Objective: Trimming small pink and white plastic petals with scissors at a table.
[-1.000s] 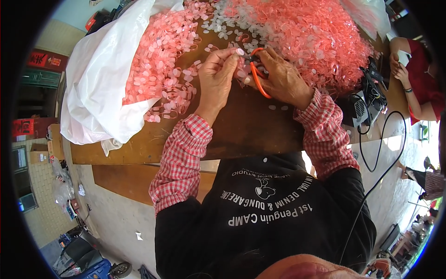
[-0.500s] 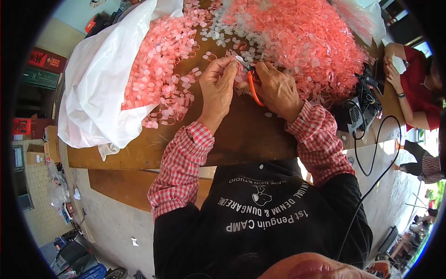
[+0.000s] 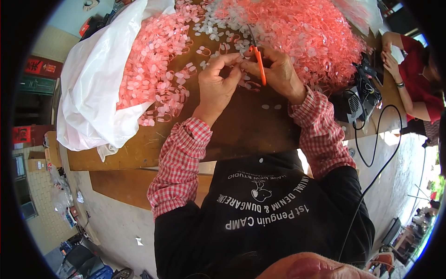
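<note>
My right hand point(image 3: 278, 74) is closed around orange-handled scissors point(image 3: 260, 65), whose dark blades point away from me over the pile. Its thumb and fingertip meet the fingertips of my left hand point(image 3: 217, 86). My left thumb and index finger are pinched on a small plastic piece, mostly hidden by the fingers. Just beyond lie loose pink loops with pale oval tabs and many white oval bits point(image 3: 211, 28). A large heap of pink plastic pieces point(image 3: 306, 39) rises beyond my right hand. More pink pieces point(image 3: 151, 60) spill from a white sack point(image 3: 95, 88) at the left.
Everything lies on a brown wooden table point(image 3: 260, 135). At the right stands a dark device point(image 3: 355, 104) with a black cable point(image 3: 388, 153). Another person's hands point(image 3: 392, 63) rest at the table's right end, near a red sleeve. A clear plastic bag point(image 3: 364, 16) lies behind the heap.
The scissors have swung from between my fingertips to point away, farther up. My right fingers have come against my left fingertips. Another white oval now lies on the table near my right wrist.
</note>
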Demonstrator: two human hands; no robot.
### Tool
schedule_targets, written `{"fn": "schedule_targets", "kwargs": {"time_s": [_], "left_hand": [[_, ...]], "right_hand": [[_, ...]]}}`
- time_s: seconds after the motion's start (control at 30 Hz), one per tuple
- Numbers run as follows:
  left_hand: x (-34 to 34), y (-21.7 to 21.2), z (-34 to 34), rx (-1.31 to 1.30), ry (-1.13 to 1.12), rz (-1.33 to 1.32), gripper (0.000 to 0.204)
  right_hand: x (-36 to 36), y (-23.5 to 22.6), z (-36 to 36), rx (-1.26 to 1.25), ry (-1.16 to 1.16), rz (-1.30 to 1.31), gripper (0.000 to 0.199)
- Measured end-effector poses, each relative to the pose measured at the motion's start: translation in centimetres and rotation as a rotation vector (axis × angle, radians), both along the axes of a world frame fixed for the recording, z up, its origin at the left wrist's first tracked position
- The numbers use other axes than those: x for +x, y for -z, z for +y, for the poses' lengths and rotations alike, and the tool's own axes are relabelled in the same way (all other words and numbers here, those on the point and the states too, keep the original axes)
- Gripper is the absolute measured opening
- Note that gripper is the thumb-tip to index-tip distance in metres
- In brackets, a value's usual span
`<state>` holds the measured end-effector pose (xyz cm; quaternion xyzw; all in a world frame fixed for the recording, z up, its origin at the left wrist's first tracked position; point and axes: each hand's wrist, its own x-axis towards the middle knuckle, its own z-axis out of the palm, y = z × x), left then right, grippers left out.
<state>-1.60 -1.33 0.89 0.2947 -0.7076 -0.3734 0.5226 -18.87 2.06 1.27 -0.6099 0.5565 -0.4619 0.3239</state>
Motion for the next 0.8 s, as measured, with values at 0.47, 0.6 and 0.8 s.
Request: {"fn": "schedule_targets", "kwargs": {"time_s": [0.47, 0.6, 0.8], "left_hand": [[0.2, 0.2, -0.7, -0.063, 0.012, -0.056, 0.016], [0.1, 0.4, -0.5, 0.062, 0.099, -0.008, 0.010], [0.0, 0.1, 0.1, 0.113, 0.148, -0.023, 0.008]], "right_hand": [[-0.4, -0.3, 0.1, -0.213, 0.058, 0.321, 0.035], [-0.6, 0.2, -0.2, -0.315, 0.038, 0.405, 0.033], [-0.4, 0.0, -0.2, -0.204, 0.019, 0.463, 0.032]]}}
